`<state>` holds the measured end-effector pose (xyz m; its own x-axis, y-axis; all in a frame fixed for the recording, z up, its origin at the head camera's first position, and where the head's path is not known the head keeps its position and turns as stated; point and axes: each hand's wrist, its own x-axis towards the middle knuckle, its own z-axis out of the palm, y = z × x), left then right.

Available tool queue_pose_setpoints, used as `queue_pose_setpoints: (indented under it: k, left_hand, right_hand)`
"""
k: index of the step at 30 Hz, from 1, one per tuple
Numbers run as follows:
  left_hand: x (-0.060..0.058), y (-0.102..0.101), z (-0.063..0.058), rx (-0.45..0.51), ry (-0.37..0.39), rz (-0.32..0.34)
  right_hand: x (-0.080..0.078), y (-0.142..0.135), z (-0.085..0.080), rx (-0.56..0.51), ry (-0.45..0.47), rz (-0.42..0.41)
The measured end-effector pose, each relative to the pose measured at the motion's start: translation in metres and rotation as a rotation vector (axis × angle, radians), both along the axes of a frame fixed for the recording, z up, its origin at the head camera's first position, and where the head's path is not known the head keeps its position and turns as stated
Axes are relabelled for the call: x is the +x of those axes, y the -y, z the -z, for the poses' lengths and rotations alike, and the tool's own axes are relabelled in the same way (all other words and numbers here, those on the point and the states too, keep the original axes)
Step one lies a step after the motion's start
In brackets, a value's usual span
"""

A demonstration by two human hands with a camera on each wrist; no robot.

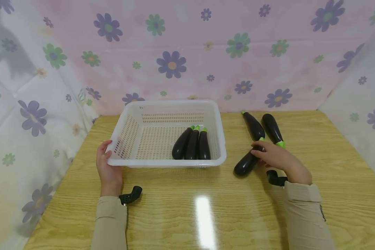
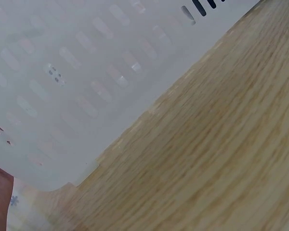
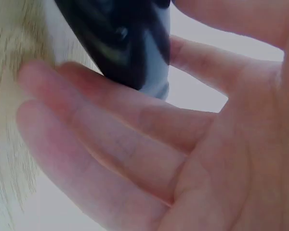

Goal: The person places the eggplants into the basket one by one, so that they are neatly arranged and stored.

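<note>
in the head view, pinching with the right grip (image 1: 270, 156) near the stem end of a glossy, near-black, club-shaped eggplant (image 1: 247, 164), aslant and apparently resting on the yellow-brown, wood-grained desk (image 1: 162, 208), to the right of the white, slotted plastic basket (image 1: 162, 163) and apart from it; holding that basket at its near left corner with the left grip (image 1: 108, 172), with the thumb at the rim; counting three dark, green-capped eggplants (image 1: 192, 144) side by side at the basket's right end, with caps pointed to the far wall; counting also, just beyond the right grip, a loose eggplant (image 1: 254, 125) with its cap turned away and another loose eggplant (image 1: 272, 128) with its cap turned near; judging by that layout, about halfway through filling the basket, at the step of picking up a fourth;

in the left wrist view, showing mainly the basket's outer wall above the desk, with only a sliver of the left grip at the lower left; too little to tell its hold from there;

in the right wrist view, showing the pinched eggplant at the thumb side, with the lower two fingers stretched out below it; probably calling next for a firmer pinch, a lift over the right rim and a lowering beside the three, with the basket kept steady
</note>
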<state>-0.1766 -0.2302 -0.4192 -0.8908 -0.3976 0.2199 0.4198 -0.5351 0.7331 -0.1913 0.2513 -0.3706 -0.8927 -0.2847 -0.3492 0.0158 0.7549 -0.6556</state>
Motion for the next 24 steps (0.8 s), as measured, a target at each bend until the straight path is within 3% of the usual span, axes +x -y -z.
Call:
queue_pose_setpoints:
  k: [9, 16, 24]
  left_hand:
    - [0.0, 0.001, 0.001, -0.009, 0.001, 0.0]
    - [0.0, 0.0, 0.001, 0.002, -0.001, -0.009]
    - [-0.001, 0.002, 0.002, -0.009, -0.014, 0.004]
  right_hand:
    - [-0.001, 0.007, -0.001, -0.029, -0.091, -0.02]
    - [-0.004, 0.013, -0.002, 0.053, -0.193, 0.002]
    - [-0.005, 0.012, 0.001, -0.038, -0.151, 0.049]
